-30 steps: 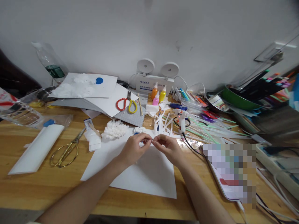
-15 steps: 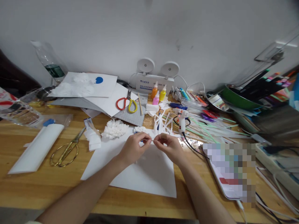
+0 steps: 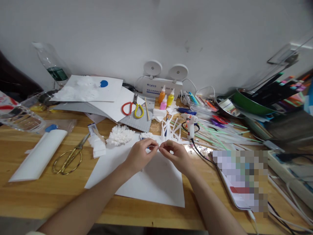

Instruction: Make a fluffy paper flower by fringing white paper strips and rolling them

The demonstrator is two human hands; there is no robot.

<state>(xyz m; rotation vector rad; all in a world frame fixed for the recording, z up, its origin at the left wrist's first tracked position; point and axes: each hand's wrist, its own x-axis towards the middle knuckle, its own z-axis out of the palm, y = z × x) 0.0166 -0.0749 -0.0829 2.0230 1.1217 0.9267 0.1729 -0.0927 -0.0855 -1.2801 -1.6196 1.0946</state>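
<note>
My left hand (image 3: 143, 152) and my right hand (image 3: 175, 153) meet fingertip to fingertip above a white sheet of paper (image 3: 156, 189). Both are closed in a pinch. What they hold is small and pale, mostly hidden by the fingers, and I cannot make out its kind. Just beyond the left hand lies a small white crumbly cluster (image 3: 146, 135) with a bit of blue beside it. A larger fluffy white paper cluster (image 3: 120, 135) sits to its left. Past the right hand spread white paper strips (image 3: 171, 128).
Gold-handled scissors (image 3: 69, 156) and a folded white sheet (image 3: 39, 156) lie at left. Red-and-yellow-handled scissors (image 3: 133, 107) rest on a grey mat. A white glue gun (image 3: 190, 125), its cord trailing, stands right of the hands. A phone or tablet (image 3: 227, 182) lies near right. Paint bottles (image 3: 163, 103) stand behind.
My right hand has shifted slightly left, so the fingertips of both hands are closer together. My left hand stays nearly still.
</note>
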